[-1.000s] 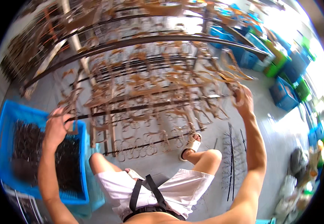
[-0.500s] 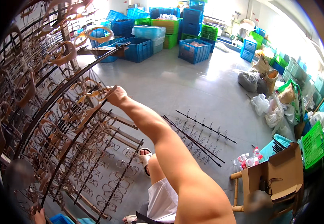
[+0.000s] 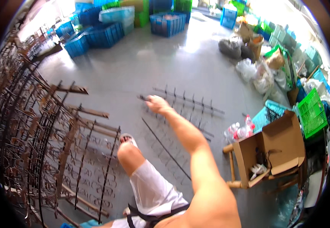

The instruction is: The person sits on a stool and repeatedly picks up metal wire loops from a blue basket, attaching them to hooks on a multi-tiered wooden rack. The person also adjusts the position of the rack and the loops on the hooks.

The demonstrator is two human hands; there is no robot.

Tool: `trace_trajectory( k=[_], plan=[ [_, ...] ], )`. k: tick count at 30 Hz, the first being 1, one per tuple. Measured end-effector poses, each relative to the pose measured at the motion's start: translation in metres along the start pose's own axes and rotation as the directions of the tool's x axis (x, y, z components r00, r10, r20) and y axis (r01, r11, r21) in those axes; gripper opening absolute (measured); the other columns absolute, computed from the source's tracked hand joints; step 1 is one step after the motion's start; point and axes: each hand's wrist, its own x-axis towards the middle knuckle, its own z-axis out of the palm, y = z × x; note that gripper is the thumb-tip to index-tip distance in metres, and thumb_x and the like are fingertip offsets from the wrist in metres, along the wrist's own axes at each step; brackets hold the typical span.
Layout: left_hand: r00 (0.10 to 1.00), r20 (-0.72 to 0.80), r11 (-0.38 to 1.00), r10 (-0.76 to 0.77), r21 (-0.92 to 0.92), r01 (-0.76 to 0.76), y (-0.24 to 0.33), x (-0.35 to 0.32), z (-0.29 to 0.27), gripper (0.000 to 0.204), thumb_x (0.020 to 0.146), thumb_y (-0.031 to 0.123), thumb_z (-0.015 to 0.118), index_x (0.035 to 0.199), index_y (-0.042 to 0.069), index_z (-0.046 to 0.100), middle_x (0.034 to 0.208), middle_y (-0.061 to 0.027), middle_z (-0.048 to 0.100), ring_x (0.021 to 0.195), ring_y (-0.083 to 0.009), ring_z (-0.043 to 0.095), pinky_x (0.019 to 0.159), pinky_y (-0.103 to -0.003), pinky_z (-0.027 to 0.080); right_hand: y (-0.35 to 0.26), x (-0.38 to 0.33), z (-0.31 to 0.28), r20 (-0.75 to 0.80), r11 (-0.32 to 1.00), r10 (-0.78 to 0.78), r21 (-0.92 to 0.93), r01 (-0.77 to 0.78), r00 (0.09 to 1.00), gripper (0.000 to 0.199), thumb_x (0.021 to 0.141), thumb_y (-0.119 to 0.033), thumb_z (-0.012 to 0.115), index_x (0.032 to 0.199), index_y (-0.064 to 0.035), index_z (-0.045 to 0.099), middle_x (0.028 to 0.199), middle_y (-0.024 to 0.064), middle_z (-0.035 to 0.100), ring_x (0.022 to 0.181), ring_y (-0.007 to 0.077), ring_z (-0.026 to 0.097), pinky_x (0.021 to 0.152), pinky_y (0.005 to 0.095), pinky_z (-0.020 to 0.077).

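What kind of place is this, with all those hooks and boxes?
Probably a workshop or small factory. A big rusty rack full of hooks stands on the concrete floor, blue plastic crates are stacked along the wall, and the person's right hand reaches to hooked metal rods on the floor.

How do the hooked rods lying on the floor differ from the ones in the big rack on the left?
The floor rods lie flat on the grey concrete, a few spread loosely apart; the rack rods are mounted in a standing frame, many packed in rows. The floor rods look dark and bare; the rack rods look rusty brown. The right hand reaches to the end of a floor rod, while nothing touches the rack rods. Both are thin metal bars with rows of small hooks.
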Motion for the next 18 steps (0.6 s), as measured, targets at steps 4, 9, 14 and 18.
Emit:
trace_trajectory(
  k=[4,9,14,18],
  plan=[
    [0.996,-0.013,0.995,-0.086,0.056,0.086,0.050,-0.031,0.011,0.039,0.084,0.037,0.061,0.094,-0.001,0.067,0.083,-0.0126,0.064,0.074,-0.0248,0.058,0.068,-0.038,0.049,0.177,-0.155,0.061,0.440,0.912,0.407,-0.241,-0.332,0.800,0.036,0.079,-0.030,0.054,0.097,-0.0016,0.064,0.105,0.0190,0.062,0.100,0.0324,0.059,0.084,0.0404,0.0478],
    [0.993,-0.040,0.978,-0.115,0.168,0.120,0.058,-0.050,0.003,0.038,0.082,0.036,0.061,0.088,-0.001,0.067,0.078,-0.0111,0.061,0.068,-0.0244,0.055,0.063,-0.039,0.048,0.243,-0.319,0.124,0.583,0.667,0.696,-0.310,-0.678,0.419,0.036,0.082,-0.026,0.056,0.109,-0.0034,0.062,0.118,0.0178,0.057,0.112,0.0325,0.053,0.094,0.0393,0.0433],
    [0.992,0.037,0.990,-0.119,0.076,0.116,0.034,-0.019,-0.006,0.028,0.084,0.031,0.057,0.080,0.005,0.066,0.075,-0.0077,0.057,0.071,-0.0219,0.053,0.063,-0.039,0.046,0.239,-0.390,0.190,0.633,0.385,0.769,-0.341,-0.858,0.093,0.049,0.086,-0.043,0.053,0.117,-0.0061,0.059,0.126,0.0154,0.053,0.118,0.0313,0.049,0.096,0.0398,0.0412],
    [0.973,0.023,0.972,-0.231,0.058,0.229,0.047,-0.009,0.011,0.026,0.085,0.030,0.056,0.073,0.008,0.062,0.071,-0.0041,0.054,0.070,-0.0195,0.052,0.064,-0.037,0.045,0.229,-0.426,0.256,0.516,0.242,0.855,-0.302,-0.922,0.056,0.084,0.081,-0.068,0.038,0.130,-0.0001,0.045,0.142,0.0186,0.033,0.134,0.0330,0.028,0.108,0.0418,0.0242]
  ],
)
